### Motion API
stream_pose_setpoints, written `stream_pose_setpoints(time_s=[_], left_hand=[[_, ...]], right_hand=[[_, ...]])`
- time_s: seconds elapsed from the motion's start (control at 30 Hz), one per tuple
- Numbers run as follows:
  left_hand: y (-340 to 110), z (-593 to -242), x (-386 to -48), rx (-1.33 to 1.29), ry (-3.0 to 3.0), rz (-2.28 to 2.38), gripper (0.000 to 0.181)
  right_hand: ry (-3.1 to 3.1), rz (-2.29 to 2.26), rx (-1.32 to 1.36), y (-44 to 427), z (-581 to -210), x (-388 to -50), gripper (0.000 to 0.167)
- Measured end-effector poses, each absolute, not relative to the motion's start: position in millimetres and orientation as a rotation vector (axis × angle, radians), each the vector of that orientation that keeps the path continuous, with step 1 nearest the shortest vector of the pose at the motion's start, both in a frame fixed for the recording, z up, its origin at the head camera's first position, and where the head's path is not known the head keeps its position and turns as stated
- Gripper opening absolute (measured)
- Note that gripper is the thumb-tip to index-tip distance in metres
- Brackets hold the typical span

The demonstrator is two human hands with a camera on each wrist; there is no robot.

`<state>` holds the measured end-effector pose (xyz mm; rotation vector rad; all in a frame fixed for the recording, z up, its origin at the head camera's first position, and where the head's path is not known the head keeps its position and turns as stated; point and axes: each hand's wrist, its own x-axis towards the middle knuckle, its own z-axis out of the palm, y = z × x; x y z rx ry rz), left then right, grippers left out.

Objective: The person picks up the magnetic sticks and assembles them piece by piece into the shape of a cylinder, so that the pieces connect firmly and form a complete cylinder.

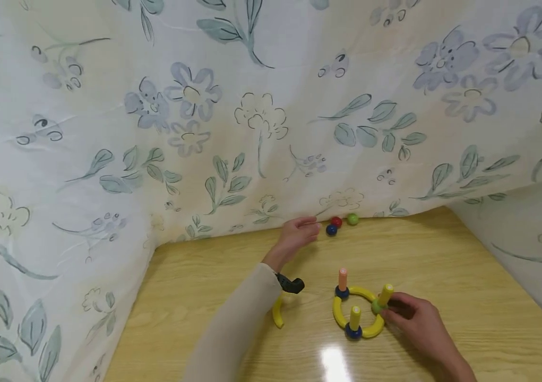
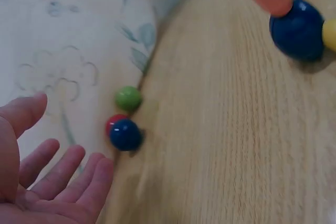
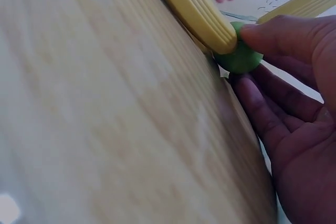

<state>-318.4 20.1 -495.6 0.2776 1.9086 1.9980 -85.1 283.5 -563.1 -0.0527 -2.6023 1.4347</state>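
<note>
A ring of curved yellow pieces joined by balls lies on the table, with a pink stick and two yellow sticks standing up from the balls. My right hand pinches the green ball at the ring's right side between thumb and fingers. My left hand is empty, fingers spread, just left of the loose blue ball. Touching or close behind that ball is a red ball, and a loose green ball sits beside them at the cloth's edge.
A curved yellow piece lies on the table, partly hidden behind the left forearm. Flowered cloth hangs along the back and both sides of the table, its lower edge meeting the tabletop. A black band circles the left wrist.
</note>
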Motion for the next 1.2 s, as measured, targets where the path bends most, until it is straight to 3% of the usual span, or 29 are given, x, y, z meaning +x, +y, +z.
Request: stream_pose_setpoints(time_s=[0.37,0.8,1.0,1.2], left_hand=[[62.6,-514.8,-343.9,0.174,2.568,1.582,0.041],[79.0,-531.9,-347.5,0.422,2.828,1.268,0.033],[76.8,-538.0,-347.8,0.388,2.825,1.33,0.029],[79.7,-519.2,-334.5,0.438,2.684,1.469,0.034]], right_hand=[[-2.569,1.578,-0.09,283.2,-566.0,-86.7,0.036],[-2.535,1.681,-0.108,279.5,-563.5,-85.2,0.036],[-2.567,1.69,-0.146,276.8,-561.7,-86.4,0.038],[-2.576,1.631,-0.166,281.1,-557.1,-83.3,0.035]])
